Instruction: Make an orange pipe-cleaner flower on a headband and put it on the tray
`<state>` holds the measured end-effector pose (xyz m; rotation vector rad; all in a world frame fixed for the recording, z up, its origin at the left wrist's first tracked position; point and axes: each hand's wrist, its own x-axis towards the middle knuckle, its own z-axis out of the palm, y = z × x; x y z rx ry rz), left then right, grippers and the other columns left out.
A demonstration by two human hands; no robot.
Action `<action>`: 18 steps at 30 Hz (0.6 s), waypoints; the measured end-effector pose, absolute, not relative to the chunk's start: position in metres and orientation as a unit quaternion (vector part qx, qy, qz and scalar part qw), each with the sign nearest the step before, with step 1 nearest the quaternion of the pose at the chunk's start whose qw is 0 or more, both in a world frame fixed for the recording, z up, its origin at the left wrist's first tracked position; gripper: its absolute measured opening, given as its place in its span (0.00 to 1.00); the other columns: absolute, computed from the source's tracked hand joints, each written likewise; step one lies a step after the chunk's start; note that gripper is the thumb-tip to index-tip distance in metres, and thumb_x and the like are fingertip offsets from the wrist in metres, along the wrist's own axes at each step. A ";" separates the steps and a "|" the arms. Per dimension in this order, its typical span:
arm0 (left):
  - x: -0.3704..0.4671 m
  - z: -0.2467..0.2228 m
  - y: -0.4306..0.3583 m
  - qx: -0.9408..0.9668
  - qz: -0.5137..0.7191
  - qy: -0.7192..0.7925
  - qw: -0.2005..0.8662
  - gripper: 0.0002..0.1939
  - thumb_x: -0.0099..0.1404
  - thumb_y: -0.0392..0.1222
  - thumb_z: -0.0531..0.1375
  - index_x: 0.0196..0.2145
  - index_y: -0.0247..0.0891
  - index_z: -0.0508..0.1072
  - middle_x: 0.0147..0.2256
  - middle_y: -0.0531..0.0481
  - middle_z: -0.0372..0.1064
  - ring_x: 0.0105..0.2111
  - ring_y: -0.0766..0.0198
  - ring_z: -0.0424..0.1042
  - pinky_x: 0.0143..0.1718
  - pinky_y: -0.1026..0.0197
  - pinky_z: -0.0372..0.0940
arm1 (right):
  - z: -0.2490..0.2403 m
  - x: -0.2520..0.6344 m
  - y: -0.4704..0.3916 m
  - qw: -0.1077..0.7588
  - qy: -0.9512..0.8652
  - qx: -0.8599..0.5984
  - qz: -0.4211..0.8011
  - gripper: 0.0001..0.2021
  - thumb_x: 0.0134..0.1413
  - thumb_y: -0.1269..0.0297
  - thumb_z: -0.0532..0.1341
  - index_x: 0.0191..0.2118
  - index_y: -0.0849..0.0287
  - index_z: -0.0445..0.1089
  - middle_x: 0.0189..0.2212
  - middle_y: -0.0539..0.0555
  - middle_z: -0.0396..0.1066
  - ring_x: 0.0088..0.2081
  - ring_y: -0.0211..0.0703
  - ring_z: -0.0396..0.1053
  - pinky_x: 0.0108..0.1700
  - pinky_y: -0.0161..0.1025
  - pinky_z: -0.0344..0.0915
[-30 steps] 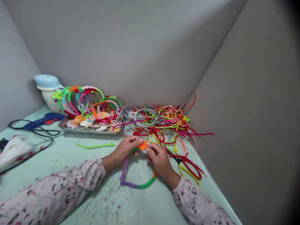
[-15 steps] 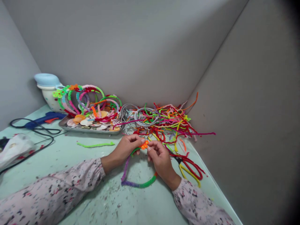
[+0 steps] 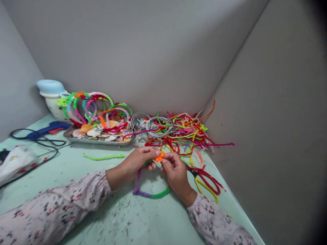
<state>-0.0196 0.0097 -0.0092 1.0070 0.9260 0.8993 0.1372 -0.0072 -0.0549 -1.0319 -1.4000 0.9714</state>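
Observation:
Between my two hands is a small orange flower [image 3: 159,157] with light spots on its petals. My left hand [image 3: 140,160] pinches its left side, and my right hand [image 3: 176,172] has thumb and finger closed on its right side. Below them hangs a fuzzy loop [image 3: 160,194] in purple and green, with its upper left end running up under my left fingers. Its right end goes behind my right hand, where the join is hidden.
Behind stand a metal tray [image 3: 102,142] of shells and fuzzy hoops, wire rings [image 3: 159,127] and tangled pipe cleaners [image 3: 189,131]. Scissors [image 3: 208,180] lie right. At left are a blue glue gun [image 3: 47,130], a black cord, a white bag [image 3: 17,161] and a lidded container [image 3: 55,102].
The orange flower has turned to show more of its face and shifted slightly right. The loop's lower part has risen a little. Both hands still hold on.

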 end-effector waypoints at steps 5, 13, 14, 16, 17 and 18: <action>-0.017 -0.011 0.009 0.469 0.408 0.427 0.657 0.12 0.54 0.47 0.65 0.28 0.34 0.71 0.19 0.53 0.67 0.19 0.71 0.65 0.19 0.70 0.57 | -0.055 0.137 -0.008 0.555 -0.581 -0.434 0.407 0.04 0.53 0.65 0.58 0.36 0.55 0.62 0.25 0.48 0.66 0.23 0.37 0.64 0.25 0.34 0.61; -0.016 -0.011 0.007 0.480 0.416 0.423 0.646 0.11 0.54 0.46 0.64 0.26 0.35 0.71 0.19 0.54 0.67 0.18 0.72 0.63 0.18 0.70 0.54 | -0.051 0.136 -0.010 0.565 -0.571 -0.414 0.428 0.06 0.54 0.64 0.59 0.34 0.54 0.58 0.22 0.46 0.65 0.22 0.37 0.65 0.24 0.34 0.62; -0.015 -0.011 0.006 0.480 0.418 0.421 0.646 0.11 0.54 0.46 0.64 0.25 0.35 0.71 0.19 0.54 0.67 0.18 0.72 0.63 0.18 0.70 0.53 | -0.051 0.136 -0.010 0.568 -0.570 -0.411 0.429 0.06 0.55 0.64 0.59 0.34 0.54 0.58 0.23 0.46 0.64 0.22 0.37 0.66 0.24 0.34 0.62; -0.014 -0.011 0.005 0.480 0.423 0.419 0.644 0.11 0.54 0.45 0.64 0.25 0.35 0.70 0.18 0.55 0.66 0.18 0.73 0.62 0.18 0.70 0.53 | -0.051 0.136 -0.010 0.575 -0.567 -0.405 0.428 0.07 0.54 0.64 0.59 0.33 0.54 0.57 0.25 0.47 0.64 0.23 0.37 0.66 0.24 0.35 0.63; -0.014 -0.012 0.005 0.480 0.425 0.419 0.643 0.11 0.54 0.45 0.65 0.24 0.35 0.70 0.18 0.55 0.65 0.18 0.73 0.61 0.18 0.70 0.53 | -0.051 0.136 -0.010 0.578 -0.566 -0.402 0.428 0.08 0.54 0.64 0.59 0.33 0.54 0.57 0.26 0.47 0.64 0.23 0.37 0.66 0.24 0.35 0.63; -0.014 -0.012 0.005 0.480 0.426 0.419 0.642 0.11 0.54 0.44 0.65 0.24 0.35 0.70 0.18 0.55 0.64 0.17 0.73 0.61 0.18 0.70 0.52 | -0.051 0.136 -0.010 0.580 -0.565 -0.399 0.430 0.08 0.54 0.64 0.59 0.33 0.54 0.56 0.27 0.47 0.64 0.23 0.37 0.67 0.25 0.35 0.63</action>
